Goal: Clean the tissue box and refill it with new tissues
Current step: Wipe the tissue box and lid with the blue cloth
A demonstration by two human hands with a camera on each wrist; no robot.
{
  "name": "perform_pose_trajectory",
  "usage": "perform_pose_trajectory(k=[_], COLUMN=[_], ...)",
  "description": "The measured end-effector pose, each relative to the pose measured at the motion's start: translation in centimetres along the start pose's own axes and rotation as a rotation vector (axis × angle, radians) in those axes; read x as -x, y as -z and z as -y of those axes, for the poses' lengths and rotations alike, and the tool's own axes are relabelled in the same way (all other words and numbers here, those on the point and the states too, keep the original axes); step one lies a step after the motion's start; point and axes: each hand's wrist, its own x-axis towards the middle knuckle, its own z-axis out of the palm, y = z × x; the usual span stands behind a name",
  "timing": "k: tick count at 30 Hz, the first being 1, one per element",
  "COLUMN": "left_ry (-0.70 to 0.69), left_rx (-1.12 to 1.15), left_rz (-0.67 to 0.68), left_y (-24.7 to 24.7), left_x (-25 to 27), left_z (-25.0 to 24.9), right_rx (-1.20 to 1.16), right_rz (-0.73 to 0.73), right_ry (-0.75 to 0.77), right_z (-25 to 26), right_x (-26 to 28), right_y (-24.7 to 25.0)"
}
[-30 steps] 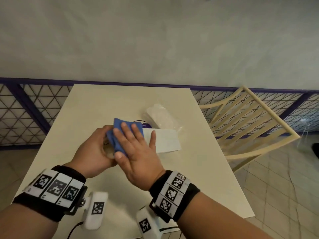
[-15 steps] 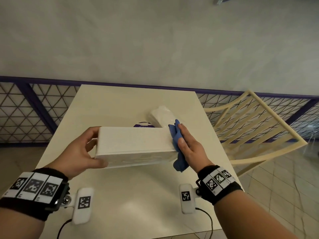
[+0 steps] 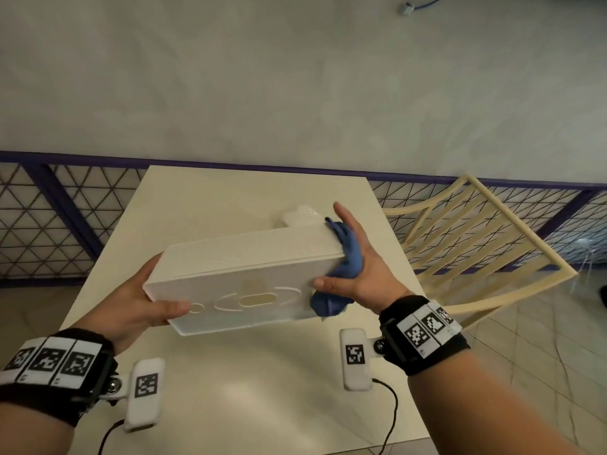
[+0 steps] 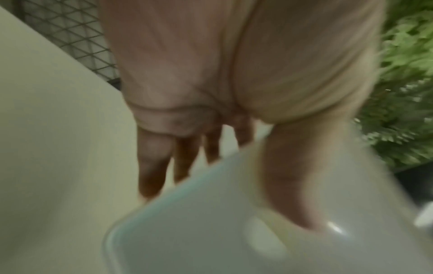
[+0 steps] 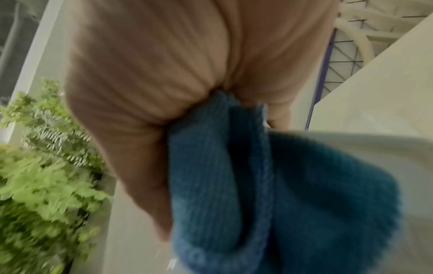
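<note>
The left hand (image 3: 131, 303) gripped one end of a white tissue box (image 3: 243, 274) above the table (image 3: 230, 389). The right hand (image 3: 364, 270), fingers straight, pressed a blue cloth (image 3: 348, 261) against the other end.

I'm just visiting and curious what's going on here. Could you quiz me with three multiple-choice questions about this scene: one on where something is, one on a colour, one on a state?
1. Where is the crumpled cloth?
A. under the chair
B. against the right end of the white rectangular tissue box
C. on the floor

2. What colour is the cloth?
A. blue
B. red
C. yellow

3. The box is:
A. flat on the table
B. held up by both hands
C. on the chair

B: the right hand presses the cloth there.
A: it is blue.
B: the left hand grips the other end.
</note>
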Motion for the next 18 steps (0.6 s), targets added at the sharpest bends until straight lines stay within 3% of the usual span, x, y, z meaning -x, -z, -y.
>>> perform_pose_trajectory(k=[3,4,7,9,14,18], left_ry=[-0.028,-0.097,-0.309,-0.377,-0.373,-0.369], left_rx=[-0.474,-0.663,-0.988,-1.053,-0.872,-0.812], left_rz=[-0.265,-0.265,-0.039,0.061,-0.123,-0.135], left_y=[-0.8,-1.6,-5.4,-7.5,-7.5,-6.9], left_x=[0.0,0.0,0.3,0.1,-0.2,0.6], left_z=[-1.4,-2.2,-4.5,-4.9,-4.4,-3.8], right_rx=[0.115,0.158,0.340,0.379,0.534,0.510], right_rz=[-0.009,-0.008,0.065,0.109,0.110,0.107], right_ry=[0.012,0.029,0.160,0.247,0.305,0.198], right_z=[0.2,0.5,1.6,2.5,3.0,1.5], right_x=[0.2,0.3,-0.1,-0.6,-0.4,0.1], right_y=[-0.8,-1.3,-3.1,-4.5,-6.2,-4.4])
